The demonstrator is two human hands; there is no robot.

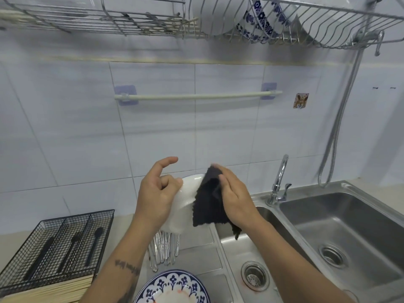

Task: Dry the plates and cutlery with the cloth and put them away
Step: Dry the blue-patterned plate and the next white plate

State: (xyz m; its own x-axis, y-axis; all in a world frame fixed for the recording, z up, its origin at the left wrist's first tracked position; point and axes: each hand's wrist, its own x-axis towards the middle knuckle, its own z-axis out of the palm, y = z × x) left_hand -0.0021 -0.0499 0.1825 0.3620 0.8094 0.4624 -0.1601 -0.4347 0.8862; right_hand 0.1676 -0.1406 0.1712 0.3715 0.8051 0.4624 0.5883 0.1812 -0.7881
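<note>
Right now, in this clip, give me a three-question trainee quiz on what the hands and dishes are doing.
1. True or false: the right hand presses the dark cloth on the white plate.
2. Which hand holds the white plate? A) left hand B) right hand
3. Fill in: the loose metal cutlery lies on the draining board beside the ____.

Key: 1 true; 2 A; 3 sink.

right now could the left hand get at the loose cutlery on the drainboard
Probably not yet: the left hand holds the white plate that the right hand wipes with the dark cloth. The cutlery lies uncovered below it.
</note>
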